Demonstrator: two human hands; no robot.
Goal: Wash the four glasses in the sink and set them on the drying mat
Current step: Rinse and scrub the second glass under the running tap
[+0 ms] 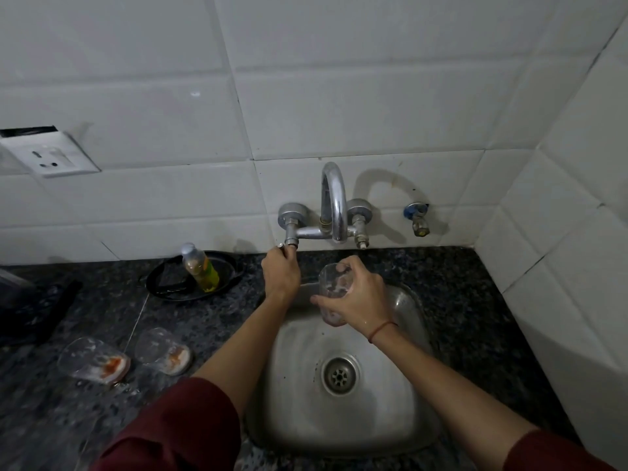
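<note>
Bare sink basin [343, 413] below spout [334, 202]

Left hand [280, 273] hides most of the small metal tap handle [280, 245] in its grip; fingertips not visible. Right hand [356, 300] covers part of the clear smeared drinking glass [334, 283]. Black flat object [34, 307] on grey speckled stone bench [204, 317] is cut by the left edge and too dark to identify.

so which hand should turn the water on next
Left. The left hand grips the left tap valve, so it likely only needs to twist. The right hand is busy holding the glass over the sink, below the spout.
</note>
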